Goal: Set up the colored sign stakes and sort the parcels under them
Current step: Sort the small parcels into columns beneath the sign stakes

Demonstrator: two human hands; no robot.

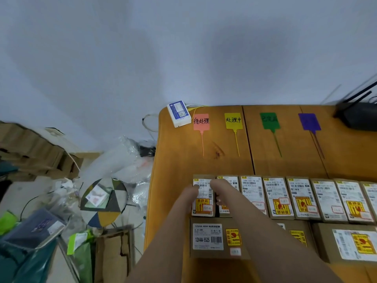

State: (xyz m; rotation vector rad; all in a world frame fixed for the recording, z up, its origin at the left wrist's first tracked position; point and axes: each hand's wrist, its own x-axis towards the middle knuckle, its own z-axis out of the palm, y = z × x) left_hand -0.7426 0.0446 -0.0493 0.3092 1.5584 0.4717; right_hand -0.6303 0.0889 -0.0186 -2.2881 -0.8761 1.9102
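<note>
Four sign stakes lie flat on the wooden table (175,160): pink (201,121), yellow (233,120), green (269,120) and purple (309,121). Below them runs a row of several small labelled parcels (277,198). My left hand (190,194) holds the left edge of the leftmost small parcel (204,203), thumb on its label. My right hand (222,189) has curled fingers at that parcel's right edge, covering part of the second parcel (230,179). Larger parcels sit nearer me, one (208,237) partly under my forearms and another (353,244) at right.
A white box device (179,116) with cables sits at the table's far left corner. A black router (359,115) stands far right. Left of the table, the floor holds bubble wrap (122,160), cardboard boxes (30,152) and a round patterned stool (104,201).
</note>
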